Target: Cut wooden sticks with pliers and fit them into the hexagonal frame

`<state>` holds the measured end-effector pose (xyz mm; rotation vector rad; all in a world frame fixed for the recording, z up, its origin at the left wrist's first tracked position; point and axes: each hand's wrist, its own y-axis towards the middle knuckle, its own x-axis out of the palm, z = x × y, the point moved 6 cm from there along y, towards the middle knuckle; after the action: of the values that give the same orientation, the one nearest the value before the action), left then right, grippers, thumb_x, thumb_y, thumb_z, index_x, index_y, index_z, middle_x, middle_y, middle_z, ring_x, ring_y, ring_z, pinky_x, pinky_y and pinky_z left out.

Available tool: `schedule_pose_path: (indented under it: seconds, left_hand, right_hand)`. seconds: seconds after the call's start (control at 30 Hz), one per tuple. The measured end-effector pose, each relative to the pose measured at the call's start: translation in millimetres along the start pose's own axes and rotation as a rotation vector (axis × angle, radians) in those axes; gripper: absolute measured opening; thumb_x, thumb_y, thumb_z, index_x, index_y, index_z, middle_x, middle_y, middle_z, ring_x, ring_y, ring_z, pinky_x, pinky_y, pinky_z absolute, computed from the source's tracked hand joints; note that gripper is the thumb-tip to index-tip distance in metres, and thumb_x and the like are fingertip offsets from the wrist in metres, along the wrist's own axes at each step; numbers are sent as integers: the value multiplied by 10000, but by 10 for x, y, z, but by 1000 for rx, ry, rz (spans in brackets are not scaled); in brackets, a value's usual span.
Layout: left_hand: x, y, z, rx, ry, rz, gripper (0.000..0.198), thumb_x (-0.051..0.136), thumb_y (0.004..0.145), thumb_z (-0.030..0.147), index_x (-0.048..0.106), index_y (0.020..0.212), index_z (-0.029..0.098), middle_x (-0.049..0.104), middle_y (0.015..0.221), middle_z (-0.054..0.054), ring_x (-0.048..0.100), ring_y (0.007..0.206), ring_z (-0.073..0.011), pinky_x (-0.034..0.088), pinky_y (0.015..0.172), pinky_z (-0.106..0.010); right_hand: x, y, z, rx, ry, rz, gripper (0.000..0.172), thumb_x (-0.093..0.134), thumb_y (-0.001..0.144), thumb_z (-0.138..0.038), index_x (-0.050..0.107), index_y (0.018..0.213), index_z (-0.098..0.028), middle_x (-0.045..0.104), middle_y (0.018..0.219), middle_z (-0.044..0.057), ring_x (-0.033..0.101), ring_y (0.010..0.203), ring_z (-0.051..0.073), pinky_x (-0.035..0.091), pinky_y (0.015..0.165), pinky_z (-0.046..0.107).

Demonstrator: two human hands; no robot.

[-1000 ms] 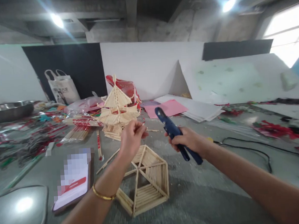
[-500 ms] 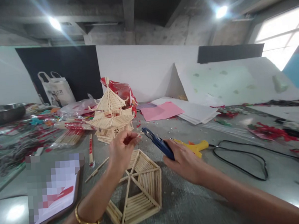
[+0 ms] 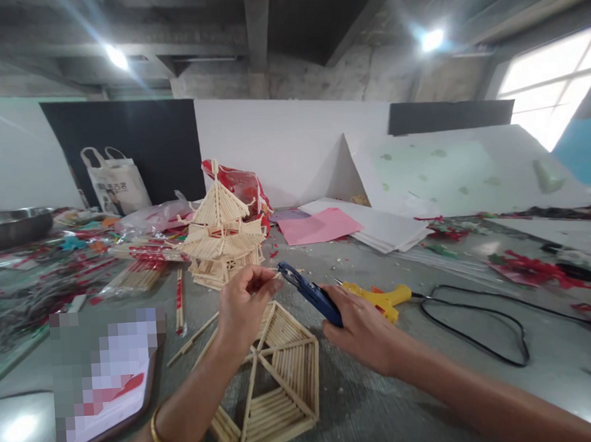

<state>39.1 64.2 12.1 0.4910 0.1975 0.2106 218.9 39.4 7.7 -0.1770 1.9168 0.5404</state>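
My left hand [image 3: 241,305] is pinched shut on a thin wooden stick whose tip shows by my fingertips. My right hand [image 3: 362,327] grips blue snips [image 3: 310,293], their tip pointing at the stick right beside my left fingers. Both hands hover above a flat hexagonal panel of glued sticks [image 3: 273,382] lying on the grey table [image 3: 387,409]. A stick-built pagoda model [image 3: 220,229] stands just behind my left hand.
A yellow glue gun [image 3: 380,298] with a black cable [image 3: 482,323] lies right of my hands. A phone [image 3: 105,386] rests at the left. Stick bundles [image 3: 138,274], a loose stick [image 3: 192,338], pink paper [image 3: 318,225], white boards and red scraps crowd the back.
My right hand lowered the blue snips from upright and swung their tip left to the stick in my left hand. The glue gun came into view behind it.
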Motion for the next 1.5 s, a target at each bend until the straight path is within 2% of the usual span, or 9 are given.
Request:
schedule_pose_path:
  seconds: [0.47, 0.6, 0.77, 1.1, 1.5]
  left_hand:
    - [0, -32, 0, 14, 99, 52, 112, 656, 649, 278, 593, 671, 188, 561, 587, 45, 480, 531, -90, 375, 531, -197]
    - [32, -28, -23, -53, 25, 1, 150, 663, 643, 302, 594, 663, 170, 546, 566, 45, 461, 514, -82, 363, 507, -191]
    - [58, -17, -53, -109, -29, -42, 180, 673, 636, 316, 607, 679, 154, 545, 555, 44, 464, 518, -80, 369, 508, -190]
    - [72, -38, -13, -164, -95, -42, 119, 664, 640, 260, 630, 656, 147, 562, 501, 46, 506, 472, -74, 406, 485, -177]
    - [73, -41, -56, -176, -32, -47, 161, 646, 660, 299, 630, 683, 140, 594, 522, 36, 552, 487, -78, 422, 495, -171]
  right_hand:
    - [32, -48, -19, 43, -38, -38, 261, 433, 749, -213, 509, 991, -153, 606, 831, 74, 553, 773, 188, 339, 660, 267]
    - [43, -50, -33, 25, -42, -33, 275, 434, 745, -221, 499, 1000, -139, 602, 862, 93, 546, 811, 206, 343, 671, 281]
    - [39, -42, -46, 32, -65, -44, 251, 424, 745, -217, 504, 968, -134, 601, 841, 96, 545, 758, 200, 341, 652, 288]
    - [40, -45, -21, 47, -75, -32, 198, 428, 741, -228, 515, 897, -144, 603, 796, 81, 536, 705, 176, 320, 610, 267]
    - [-8, -38, -58, 81, -97, -83, 134, 431, 748, -242, 506, 818, -156, 606, 745, 65, 528, 652, 151, 308, 576, 239]
